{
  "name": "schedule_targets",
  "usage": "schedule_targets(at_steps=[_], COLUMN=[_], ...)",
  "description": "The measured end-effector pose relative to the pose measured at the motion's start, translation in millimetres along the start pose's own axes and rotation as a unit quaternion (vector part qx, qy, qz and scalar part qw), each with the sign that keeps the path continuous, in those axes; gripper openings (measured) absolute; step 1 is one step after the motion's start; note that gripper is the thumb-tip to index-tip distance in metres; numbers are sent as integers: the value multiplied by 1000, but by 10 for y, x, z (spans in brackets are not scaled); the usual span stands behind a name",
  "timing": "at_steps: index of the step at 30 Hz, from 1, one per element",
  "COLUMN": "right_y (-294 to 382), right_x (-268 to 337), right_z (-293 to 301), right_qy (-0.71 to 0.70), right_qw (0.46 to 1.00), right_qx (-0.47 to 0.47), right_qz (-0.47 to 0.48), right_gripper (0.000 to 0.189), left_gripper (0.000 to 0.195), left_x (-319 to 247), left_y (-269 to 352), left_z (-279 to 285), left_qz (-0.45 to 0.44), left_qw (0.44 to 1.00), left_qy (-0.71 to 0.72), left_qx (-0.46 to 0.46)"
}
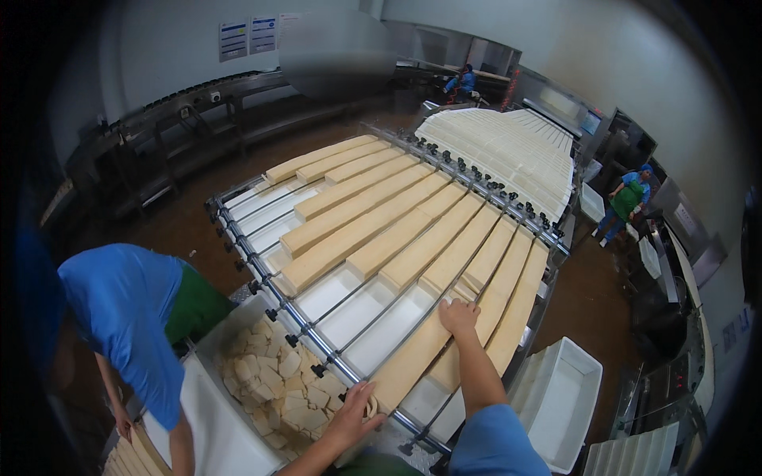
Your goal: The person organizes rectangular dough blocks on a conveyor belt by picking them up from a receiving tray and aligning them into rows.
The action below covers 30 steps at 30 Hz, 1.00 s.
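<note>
Long stacks of pale yellow sheets, apparently food, lie in lanes between thin metal rods on a white conveyor (pixel 324 300). At the near end of one stack (pixel 411 363) is my left hand (pixel 355 410), its fingers around a small curled piece by the steel end bar (pixel 321 342). Farther up that same stack rests my right hand (pixel 459 315), fingers bent over its far end, beside some short loose pieces (pixel 463 290). Below the end bar a large bin holds many broken pale pieces (pixel 280 381).
A co-worker in blue (pixel 125 321) bends at the left over stacked sheets (pixel 140 455). White plastic tubs (pixel 565 404) stand at the right. Black knobs line the end bar. Another person (pixel 628 199) stands at the far right, and one (pixel 464 80) is at the back.
</note>
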State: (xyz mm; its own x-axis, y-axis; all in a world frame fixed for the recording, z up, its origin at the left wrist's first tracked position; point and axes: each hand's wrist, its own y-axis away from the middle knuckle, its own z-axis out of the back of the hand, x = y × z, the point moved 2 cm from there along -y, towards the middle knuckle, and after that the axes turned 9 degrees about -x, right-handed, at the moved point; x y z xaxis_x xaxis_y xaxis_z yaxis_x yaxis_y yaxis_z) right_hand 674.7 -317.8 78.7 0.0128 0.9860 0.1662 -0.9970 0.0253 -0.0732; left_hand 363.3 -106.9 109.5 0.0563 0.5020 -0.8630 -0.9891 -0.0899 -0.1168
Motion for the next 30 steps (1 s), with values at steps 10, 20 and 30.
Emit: schedule_targets(at_steps=[10,20,30], right_y=[-380,-182,75], right_x=[-177,-213,237], right_z=[-100,-307,-249], right_qy=[-6,-58,-126], right_qw=[1000,987,960], right_qx=[-9,-148,-236], right_qz=[-22,-31,86], right_gripper=[68,80,52], left_gripper=[55,56,38], left_x=[-37,29,-45], left_y=[-540,-849,206], left_z=[-446,-687,180], left_qz=[28,3,-26], left_qw=[999,999,939], left_qy=[-8,26,-116], left_qx=[28,22,-323])
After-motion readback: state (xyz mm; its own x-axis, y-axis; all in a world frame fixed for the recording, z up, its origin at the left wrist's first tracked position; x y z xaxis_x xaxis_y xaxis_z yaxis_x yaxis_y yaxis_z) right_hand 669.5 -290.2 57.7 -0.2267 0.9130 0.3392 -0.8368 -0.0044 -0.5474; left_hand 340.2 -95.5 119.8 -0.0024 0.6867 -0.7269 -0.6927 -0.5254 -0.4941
